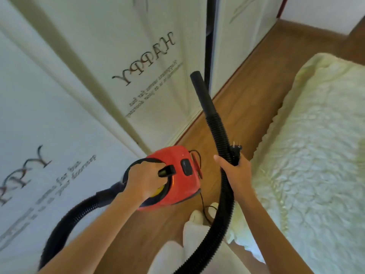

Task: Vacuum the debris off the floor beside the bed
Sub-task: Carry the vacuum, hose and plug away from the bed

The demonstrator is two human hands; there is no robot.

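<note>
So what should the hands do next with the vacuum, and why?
Probably plug it in first. The right hand grips the hose together with the plug, its prongs bare, so the red vacuum that the left hand carries likely has no power.

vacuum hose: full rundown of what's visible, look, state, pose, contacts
The vacuum hose is black, ribbed, flexible plastic by its look, ending in a smooth rigid nozzle that points up and away, off the floor. It loops from the red vacuum body, which the left hand carries by its handle, down out of frame and up again. The right hand grips it together with the unplugged power plug.
</note>
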